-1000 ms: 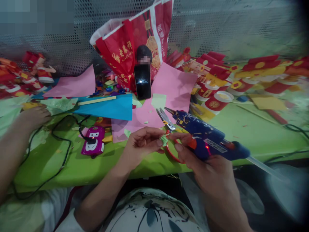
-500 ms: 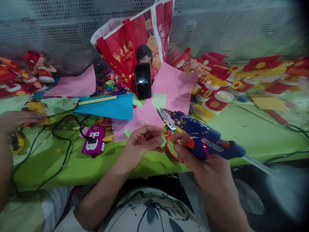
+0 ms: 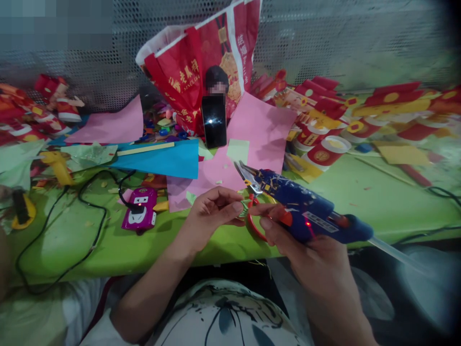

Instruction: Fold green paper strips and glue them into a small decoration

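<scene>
The co-worker's hand (image 3: 5,193) has moved toward the left end of your table (image 3: 118,254), uncovering 1 yellow tool (image 3: 59,168); your small green paper (image 3: 244,208) has turned.

Back wall (image 3: 334,33): grey metal sheet, perforated with small round holes, spans full width behind the table. Holes read sharp left of centre, smeared toward the right. Table (image 3: 360,197): green top, side to side, paler on the right, deeper green at left. Front edge (image 3: 137,262) looks rounded. Below it at right: dark, with a pale blurred shape (image 3: 428,288), can't tell what. Light dim, cool cast; top-right corner near black.
</scene>
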Available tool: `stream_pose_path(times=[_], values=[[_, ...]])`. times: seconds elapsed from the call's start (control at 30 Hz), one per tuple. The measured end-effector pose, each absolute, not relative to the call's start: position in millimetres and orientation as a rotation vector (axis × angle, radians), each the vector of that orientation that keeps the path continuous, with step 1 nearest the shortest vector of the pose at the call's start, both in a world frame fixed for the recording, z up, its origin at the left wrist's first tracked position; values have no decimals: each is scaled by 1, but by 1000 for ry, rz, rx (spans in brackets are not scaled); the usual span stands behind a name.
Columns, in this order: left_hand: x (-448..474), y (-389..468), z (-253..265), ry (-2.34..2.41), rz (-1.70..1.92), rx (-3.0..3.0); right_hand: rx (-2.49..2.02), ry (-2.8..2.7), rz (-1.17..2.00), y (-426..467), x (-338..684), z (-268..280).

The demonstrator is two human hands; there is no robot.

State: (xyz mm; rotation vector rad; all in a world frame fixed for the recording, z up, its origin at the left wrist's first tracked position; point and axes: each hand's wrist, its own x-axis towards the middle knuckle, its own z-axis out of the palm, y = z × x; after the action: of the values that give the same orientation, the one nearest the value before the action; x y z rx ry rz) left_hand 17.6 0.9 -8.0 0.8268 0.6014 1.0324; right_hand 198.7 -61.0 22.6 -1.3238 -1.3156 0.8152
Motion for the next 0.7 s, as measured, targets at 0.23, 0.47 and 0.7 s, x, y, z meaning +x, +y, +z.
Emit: stream_pose_path(times=[0.23,0.47,0.7], values=[[18,2,-8,615,1035,816,-1340,-1286,835,-63,200,21],[17,1,-7,639,1033,813,-1336,-1268,852,-63,199,21],[16,1,-4,665,1058,762,-1375,-1224,812,-75,202,28]])
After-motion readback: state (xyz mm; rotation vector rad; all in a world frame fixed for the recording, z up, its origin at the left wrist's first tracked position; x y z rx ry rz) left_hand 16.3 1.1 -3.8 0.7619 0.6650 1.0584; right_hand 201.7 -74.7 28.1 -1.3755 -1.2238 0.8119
